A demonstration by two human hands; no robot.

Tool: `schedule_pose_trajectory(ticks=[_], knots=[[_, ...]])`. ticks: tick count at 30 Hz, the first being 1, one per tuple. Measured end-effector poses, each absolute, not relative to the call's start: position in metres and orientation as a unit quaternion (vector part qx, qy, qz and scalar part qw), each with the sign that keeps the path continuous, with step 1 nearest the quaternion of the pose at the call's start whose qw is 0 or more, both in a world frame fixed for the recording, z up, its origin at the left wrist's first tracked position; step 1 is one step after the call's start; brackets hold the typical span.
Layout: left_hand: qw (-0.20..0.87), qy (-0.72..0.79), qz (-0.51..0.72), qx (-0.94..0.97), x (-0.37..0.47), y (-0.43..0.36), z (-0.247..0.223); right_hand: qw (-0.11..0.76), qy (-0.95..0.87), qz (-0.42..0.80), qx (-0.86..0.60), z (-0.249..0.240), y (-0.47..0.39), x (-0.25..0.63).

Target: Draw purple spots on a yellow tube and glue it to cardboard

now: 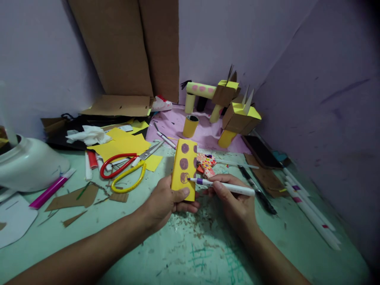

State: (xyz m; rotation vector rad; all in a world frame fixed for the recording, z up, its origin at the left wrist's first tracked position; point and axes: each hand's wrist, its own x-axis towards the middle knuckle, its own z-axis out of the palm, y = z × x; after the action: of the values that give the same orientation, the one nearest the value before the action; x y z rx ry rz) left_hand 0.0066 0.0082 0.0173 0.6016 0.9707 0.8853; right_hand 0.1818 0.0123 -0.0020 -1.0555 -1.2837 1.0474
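A yellow box (179, 171) with purple-brown round spots stands tilted up in my left hand (166, 196), its thumb on the lower front face and the fingers behind. In my right hand (234, 202) is a white marker (237, 188) with a purple band, held like a pen. Its purple tip touches the lowest spot on the front face, which is only partly coloured. More spots show along the box's right edge. Behind the box stands a short yellow tube (190, 126) with a dark inside.
Red-and-yellow-handled scissors (130, 170) and yellow paper (121, 144) lie left, near a white pot (32, 162). Cardboard animal figures (242, 116) stand at the back right. A phone (263, 151), black pen (258, 192) and several white markers (311, 211) lie right.
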Motion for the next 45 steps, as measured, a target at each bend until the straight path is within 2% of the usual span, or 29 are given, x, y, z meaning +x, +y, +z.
schedule_pose_trajectory(ticks=[45], knots=[[0.770, 0.404, 0.403, 0.285, 0.0042, 0.0070, 0.0148, 0.565, -0.530, 0.440, -0.454, 0.0002, 0.0118, 0.1824]])
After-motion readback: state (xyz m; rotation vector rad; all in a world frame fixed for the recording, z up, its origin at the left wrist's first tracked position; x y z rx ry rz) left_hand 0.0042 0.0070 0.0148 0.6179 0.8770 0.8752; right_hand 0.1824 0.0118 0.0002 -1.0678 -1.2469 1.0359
